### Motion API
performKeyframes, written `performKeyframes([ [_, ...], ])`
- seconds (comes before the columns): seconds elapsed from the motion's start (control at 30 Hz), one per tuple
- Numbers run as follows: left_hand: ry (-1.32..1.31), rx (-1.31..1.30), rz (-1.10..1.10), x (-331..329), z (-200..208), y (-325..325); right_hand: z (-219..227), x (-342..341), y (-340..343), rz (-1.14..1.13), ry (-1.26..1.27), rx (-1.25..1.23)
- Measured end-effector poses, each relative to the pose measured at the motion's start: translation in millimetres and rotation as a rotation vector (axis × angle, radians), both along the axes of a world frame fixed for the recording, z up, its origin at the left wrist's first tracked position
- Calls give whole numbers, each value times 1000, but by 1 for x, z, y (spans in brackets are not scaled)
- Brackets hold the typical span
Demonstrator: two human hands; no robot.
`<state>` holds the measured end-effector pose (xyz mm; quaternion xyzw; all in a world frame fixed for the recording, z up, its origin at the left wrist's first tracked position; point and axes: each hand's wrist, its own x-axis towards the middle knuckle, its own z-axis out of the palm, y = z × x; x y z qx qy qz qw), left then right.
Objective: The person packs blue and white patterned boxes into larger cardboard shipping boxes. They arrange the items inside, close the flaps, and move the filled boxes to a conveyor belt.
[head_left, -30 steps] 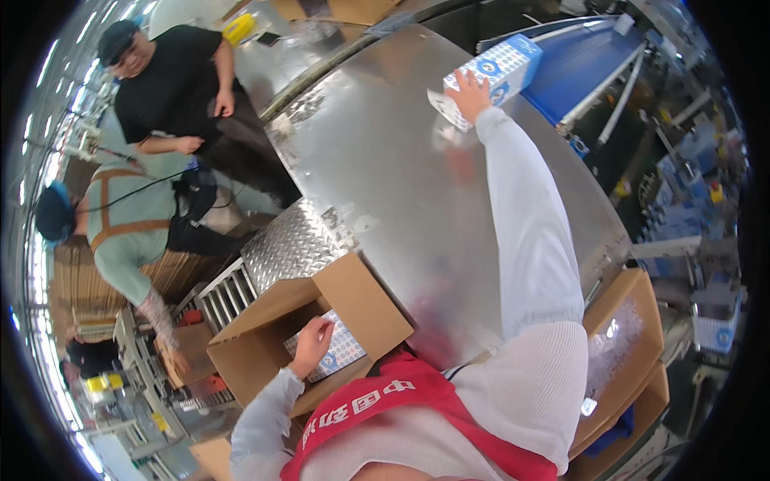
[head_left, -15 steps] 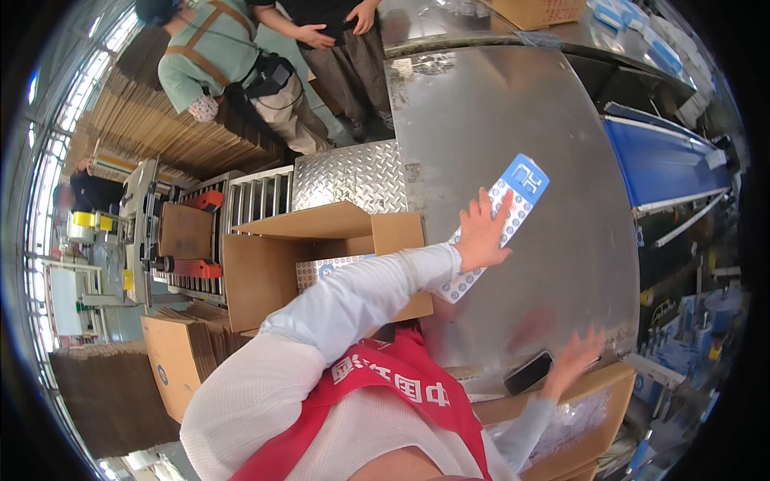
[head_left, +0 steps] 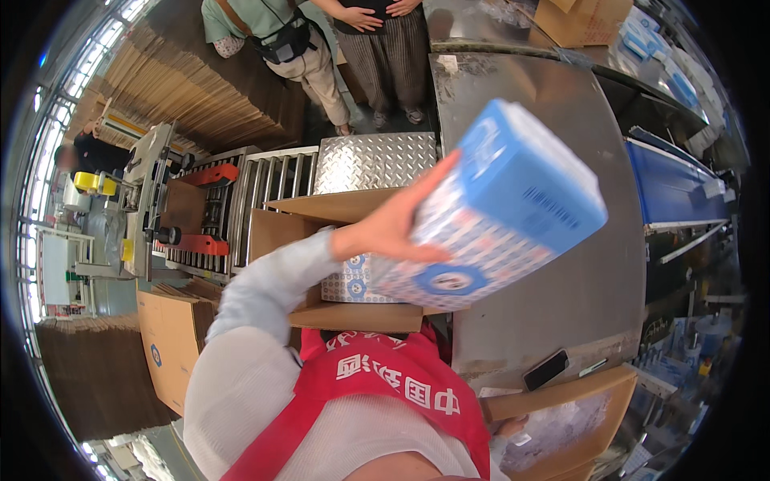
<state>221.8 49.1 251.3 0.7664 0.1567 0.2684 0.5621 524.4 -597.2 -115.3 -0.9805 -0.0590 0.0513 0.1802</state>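
Observation:
My left hand point(head_left: 397, 228) grips a tall blue-and-white patterned box point(head_left: 497, 216), thumb on one side and fingers on the other. The box is lifted and tilted, with its blue end toward the upper right. It hangs over the right side of an open cardboard carton point(head_left: 361, 318) and the metal table point(head_left: 553, 305). Inside the carton lies another box point(head_left: 341, 289) with the same pattern, partly covered by my hand and the held box. Low on the right, my right hand point(head_left: 513, 426) is at a carton of clear plastic bags point(head_left: 565, 425); its fingers are mostly hidden.
A dark phone point(head_left: 545, 370) lies at the table's near edge. Left of the open carton are a roller conveyor point(head_left: 269, 188) and a machine with red guides point(head_left: 200, 244). Flattened cardboard point(head_left: 200, 88) is stacked behind. Two people stand beyond a metal plate point(head_left: 373, 160); a blue conveyor point(head_left: 674, 184) runs at right.
My left hand has lifted the box off the table and brought it up and left, toward the open carton. My right hand has moved down to the carton of plastic bags.

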Motion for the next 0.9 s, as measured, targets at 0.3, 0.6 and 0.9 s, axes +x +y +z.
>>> performKeyframes([
  [0.3, 623, 886, 180, -209, -152, -45, 1, 17, -4, -5, 136, -156],
  [0.6, 1041, 974, -60, -229, -232, -8, 65, 62, -58, -496, 235, 508],
  [0.9, 1282, 537, -227, -174, -319, 39, 134, -18, -106, -594, 181, 881],
])
